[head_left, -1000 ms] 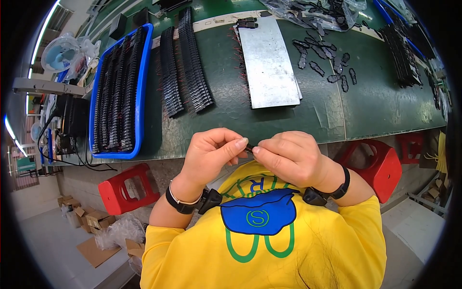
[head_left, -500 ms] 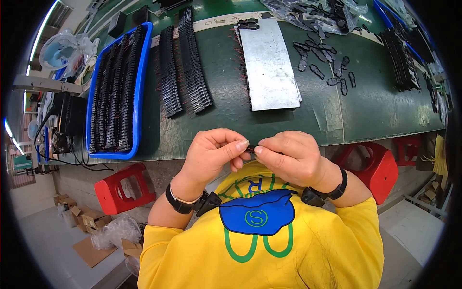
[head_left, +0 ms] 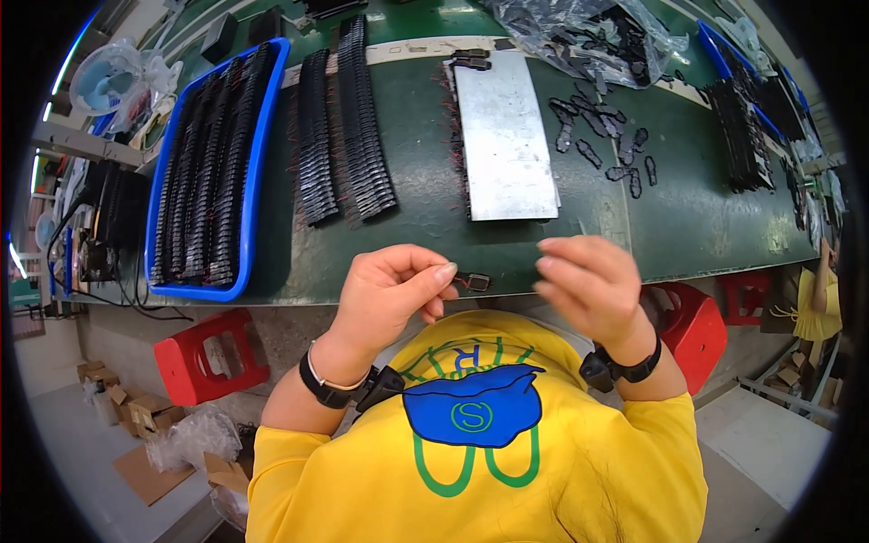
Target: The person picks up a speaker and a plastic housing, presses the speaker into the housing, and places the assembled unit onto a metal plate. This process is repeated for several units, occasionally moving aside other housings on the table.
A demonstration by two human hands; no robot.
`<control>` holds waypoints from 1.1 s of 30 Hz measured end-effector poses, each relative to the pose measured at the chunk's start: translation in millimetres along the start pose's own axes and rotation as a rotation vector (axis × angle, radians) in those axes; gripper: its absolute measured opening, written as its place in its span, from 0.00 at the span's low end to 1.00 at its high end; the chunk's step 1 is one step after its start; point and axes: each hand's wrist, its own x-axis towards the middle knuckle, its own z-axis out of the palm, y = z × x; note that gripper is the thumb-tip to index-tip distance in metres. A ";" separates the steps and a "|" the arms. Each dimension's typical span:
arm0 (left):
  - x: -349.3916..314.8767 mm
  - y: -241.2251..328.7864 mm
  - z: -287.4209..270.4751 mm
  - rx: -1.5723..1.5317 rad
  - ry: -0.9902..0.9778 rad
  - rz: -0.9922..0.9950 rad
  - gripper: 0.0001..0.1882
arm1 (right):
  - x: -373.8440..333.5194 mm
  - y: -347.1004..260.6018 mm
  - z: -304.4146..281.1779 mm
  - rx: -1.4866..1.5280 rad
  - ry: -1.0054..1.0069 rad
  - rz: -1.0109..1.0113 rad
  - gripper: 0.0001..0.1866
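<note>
Between the thumb and fingers of my left hand (head_left: 396, 285) is a small black rectangular part with thin red wires (head_left: 476, 281), like a little speaker; it sticks out to the right, over the table's near edge. My right hand (head_left: 590, 282) is to the right of it, holding nothing, its fingers apart and slightly blurred. Beyond my hands lies a flat silvery plate (head_left: 507, 136), with a row of wired black parts (head_left: 455, 118) along its left side. Loose flat black pieces (head_left: 587, 152) are scattered to the right of the plate.
Left of the plate lie two long rows of black parts (head_left: 316, 145) (head_left: 364, 118). A blue tray (head_left: 195, 293) filled with similar rows stands farther left. A clear plastic bag (head_left: 552, 54) of black pieces is at the back. Red stools (head_left: 213, 357) (head_left: 692, 335) stand below the table edge.
My right hand has let go of the small wired part and moved right, its fingers opening. My left hand still holds the part, which now shows more fully.
</note>
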 end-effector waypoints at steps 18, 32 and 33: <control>3.6 -11.1 -13.4 -0.002 -0.003 0.099 0.05 | -8.8 82.6 -89.2 -0.218 -0.015 1.017 0.10; 4.7 -7.6 -14.5 0.059 -0.004 0.061 0.05 | 49.5 139.9 -103.0 -0.387 -0.631 0.418 0.11; 4.5 -7.5 -14.4 0.062 -0.002 0.058 0.05 | 52.3 139.8 -101.8 -0.370 -0.688 0.459 0.10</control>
